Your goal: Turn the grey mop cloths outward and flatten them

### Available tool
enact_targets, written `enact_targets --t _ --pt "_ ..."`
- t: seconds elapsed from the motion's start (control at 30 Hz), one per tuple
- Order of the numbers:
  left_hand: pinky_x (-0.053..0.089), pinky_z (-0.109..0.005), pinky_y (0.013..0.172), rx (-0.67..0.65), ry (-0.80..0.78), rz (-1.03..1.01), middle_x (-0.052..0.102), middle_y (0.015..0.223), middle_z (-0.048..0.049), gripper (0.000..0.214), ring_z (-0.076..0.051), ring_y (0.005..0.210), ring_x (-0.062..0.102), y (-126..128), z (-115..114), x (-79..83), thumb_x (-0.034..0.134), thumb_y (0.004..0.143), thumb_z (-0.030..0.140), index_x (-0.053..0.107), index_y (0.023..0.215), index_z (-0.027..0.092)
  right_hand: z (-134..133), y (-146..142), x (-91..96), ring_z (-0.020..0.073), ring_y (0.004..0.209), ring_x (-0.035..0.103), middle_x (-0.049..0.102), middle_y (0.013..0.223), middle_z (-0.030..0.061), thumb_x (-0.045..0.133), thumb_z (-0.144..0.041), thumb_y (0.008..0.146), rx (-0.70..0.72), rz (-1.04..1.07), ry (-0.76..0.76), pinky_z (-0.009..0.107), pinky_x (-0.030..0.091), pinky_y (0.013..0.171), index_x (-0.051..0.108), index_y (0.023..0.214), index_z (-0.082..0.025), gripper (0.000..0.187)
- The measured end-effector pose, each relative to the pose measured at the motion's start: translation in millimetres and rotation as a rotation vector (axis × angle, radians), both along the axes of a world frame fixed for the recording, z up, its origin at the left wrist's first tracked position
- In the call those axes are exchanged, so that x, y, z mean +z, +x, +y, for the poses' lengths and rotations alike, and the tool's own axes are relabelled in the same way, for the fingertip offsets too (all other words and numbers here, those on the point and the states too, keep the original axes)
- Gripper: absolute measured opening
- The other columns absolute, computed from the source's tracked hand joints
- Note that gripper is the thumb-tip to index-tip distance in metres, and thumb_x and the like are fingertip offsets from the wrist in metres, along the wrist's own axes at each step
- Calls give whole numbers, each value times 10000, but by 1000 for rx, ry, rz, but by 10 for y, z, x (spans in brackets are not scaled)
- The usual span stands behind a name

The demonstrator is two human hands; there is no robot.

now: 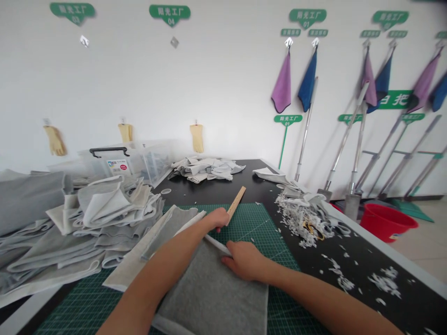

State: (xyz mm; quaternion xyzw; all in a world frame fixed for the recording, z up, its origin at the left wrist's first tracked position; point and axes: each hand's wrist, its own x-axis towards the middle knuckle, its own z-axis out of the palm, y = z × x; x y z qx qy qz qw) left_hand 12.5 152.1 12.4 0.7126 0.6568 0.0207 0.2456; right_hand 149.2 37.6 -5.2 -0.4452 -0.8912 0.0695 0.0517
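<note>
Gripping a ruler over a grey felt panel on a green cutting mat, black counter.
My hands stand apart: left hand closes on the wooden ruler, angled away; right hand lies flat beside the white strip. Panel's long axis points toward me.

Left hand grips a wooden ruler, right hand presses grey felt.
</note>
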Motion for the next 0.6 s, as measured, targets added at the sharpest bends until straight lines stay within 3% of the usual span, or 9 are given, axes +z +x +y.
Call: enact_targets --t 0.13,0.27,0.43,0.6 --pt "475 -283 530 -8 38 99 671 671 -177 423 -242 567 660 -14 -32 13 439 867 378 672 788 34 11 -3 -8 294 842 640 668 927 138 426 -427 880 -1 -2 1 337 430 672 570 960 -139 331" --pt "464 -339 782 36 250 209 661 993 -207 476 -309 974 619 -204 -150 117 428 865 506 657 936 95 19 -7 -29 289 840 641 669 916 134 431 -423 879 3 3 2 331 428 673 566 946 -145 316" --pt "400 -414 881 145 418 327 618 1101 -178 490 -316 1082 551 -849 -449 346 302 916 512 582 1090 148 24 -8 -44 286 843 639 669 913 124 428 -418 881 -1 9 -6 331 423 673 563 943 -156 302" --pt "425 -424 845 232 349 425 638 1042 -222 494 -356 1011 588 -1601 -856 445 487 813 545 633 976 102 19 -27 -21 287 834 635 665 920 121 424 -420 880 -13 3 -17 335 419 662 564 932 -162 298"
